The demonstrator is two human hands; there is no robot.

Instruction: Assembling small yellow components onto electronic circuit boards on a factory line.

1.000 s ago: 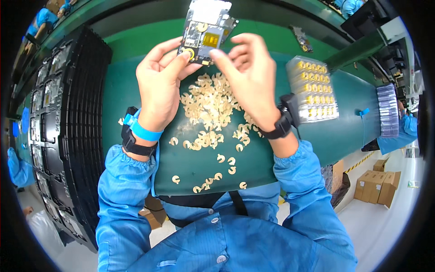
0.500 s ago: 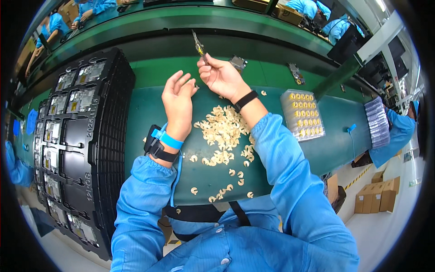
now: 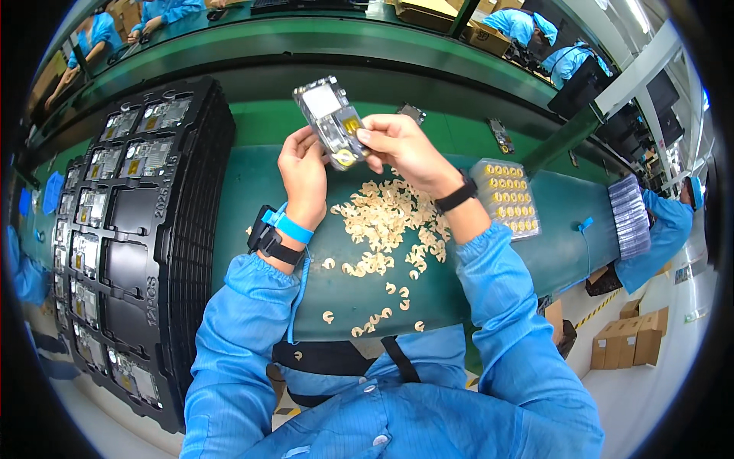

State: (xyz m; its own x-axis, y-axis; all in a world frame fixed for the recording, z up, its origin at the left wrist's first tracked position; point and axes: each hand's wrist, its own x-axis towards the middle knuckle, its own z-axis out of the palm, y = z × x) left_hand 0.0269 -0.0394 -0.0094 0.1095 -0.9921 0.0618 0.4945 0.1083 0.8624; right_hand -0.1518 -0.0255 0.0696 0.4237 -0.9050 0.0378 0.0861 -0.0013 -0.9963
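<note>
A circuit board (image 3: 329, 115) with a pale square shield, metal parts and a yellow patch is raised above the bench, its broad side facing me. My right hand (image 3: 405, 149) grips its right edge, thumb on the front. My left hand (image 3: 304, 172) is closed at the lower left edge, its fingertips partly hidden behind the board. A round yellow-and-white piece (image 3: 344, 158) sits at the board's lower end, between both hands. Below them, many small cream C-shaped pieces (image 3: 382, 218) lie in a loose pile on the green mat (image 3: 306, 314).
Stacked black trays (image 3: 126, 206) with boards in their pockets stand at left. To the right are a clear tray of yellow round parts (image 3: 508, 195) and stacked clear trays (image 3: 631, 218). More boards (image 3: 501, 135) lie beyond. A green post (image 3: 566, 138) rises at right; co-workers sit around.
The board has turned from edge-on to face me and come nearer. My left hand has closed onto its lower edge; my right hand has shifted right and slightly down.
</note>
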